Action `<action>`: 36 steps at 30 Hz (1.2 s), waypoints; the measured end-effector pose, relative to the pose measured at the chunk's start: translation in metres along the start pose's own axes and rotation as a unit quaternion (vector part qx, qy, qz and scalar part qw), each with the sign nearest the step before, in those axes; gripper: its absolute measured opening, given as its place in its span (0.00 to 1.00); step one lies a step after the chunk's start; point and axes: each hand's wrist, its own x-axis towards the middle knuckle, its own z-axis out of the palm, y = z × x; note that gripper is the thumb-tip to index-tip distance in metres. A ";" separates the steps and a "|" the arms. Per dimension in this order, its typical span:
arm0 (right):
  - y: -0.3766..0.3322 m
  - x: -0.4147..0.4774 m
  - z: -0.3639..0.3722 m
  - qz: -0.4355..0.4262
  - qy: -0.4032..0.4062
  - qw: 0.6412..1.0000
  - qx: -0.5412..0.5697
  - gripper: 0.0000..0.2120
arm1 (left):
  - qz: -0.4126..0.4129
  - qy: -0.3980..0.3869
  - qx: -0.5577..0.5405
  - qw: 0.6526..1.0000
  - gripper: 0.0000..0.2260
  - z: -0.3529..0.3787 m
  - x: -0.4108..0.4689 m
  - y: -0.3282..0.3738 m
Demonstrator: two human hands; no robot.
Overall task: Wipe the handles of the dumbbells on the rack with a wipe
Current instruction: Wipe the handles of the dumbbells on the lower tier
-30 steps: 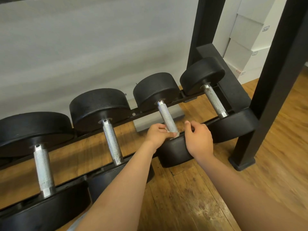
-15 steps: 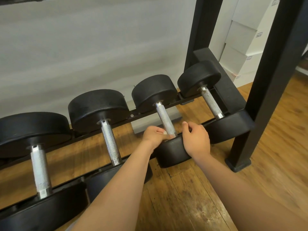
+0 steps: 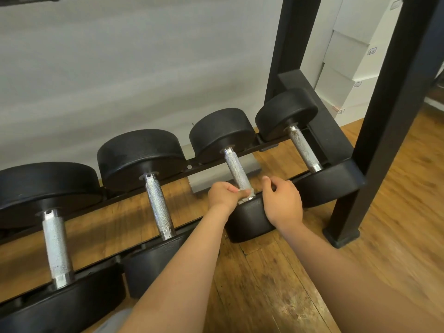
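Down at the near end of the third handle (image 3: 236,171), the left hand (image 3: 224,195) is clamped around the bar with a scrap of white wipe (image 3: 249,193) showing between thumb and metal. The right hand (image 3: 282,204) rests curled on the near head (image 3: 249,219) of that dumbbell, fingers half closed on nothing I can make out, steadying it. To do this well, my read is keep the wipe wrapped right round the knurling and twist while sliding up toward the far head (image 3: 222,133); that rough cross-hatch will catch the wipe, so firm pressure and short strokes.

4 dumbbells sit across the black rack (image 3: 382,140), and the handles to the left (image 3: 158,207) and right (image 3: 304,150) stand bare.

Below runs a worn wooden floor (image 3: 276,284), scuffed near the forearms. Behind hangs a pale grey wall (image 3: 132,68), with white boxes (image 3: 346,68) stacked far right.
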 end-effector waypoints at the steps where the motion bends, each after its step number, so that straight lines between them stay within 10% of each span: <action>1: 0.000 0.000 -0.001 -0.002 0.000 1.000 0.003 0.20 | 0.007 -0.010 0.016 1.000 0.08 -0.002 -0.001 0.001; 8: 0.002 0.001 0.001 -0.011 -0.005 1.000 0.006 0.21 | 0.038 0.066 -0.102 0.992 0.06 -0.012 0.007 0.007; 17: 0.003 0.005 0.003 0.031 -0.021 0.999 -0.028 0.20 | 0.032 -0.028 0.036 0.998 0.10 -0.004 -0.001 0.002; 31: 0.000 0.003 0.002 0.031 -0.019 0.998 -0.043 0.19 | 0.033 0.094 -0.178 0.979 0.07 0.002 0.007 -0.002; 36: 0.002 0.006 0.003 0.015 -0.019 0.999 -0.040 0.19 | 0.045 0.005 -0.074 0.996 0.06 -0.001 0.003 -0.010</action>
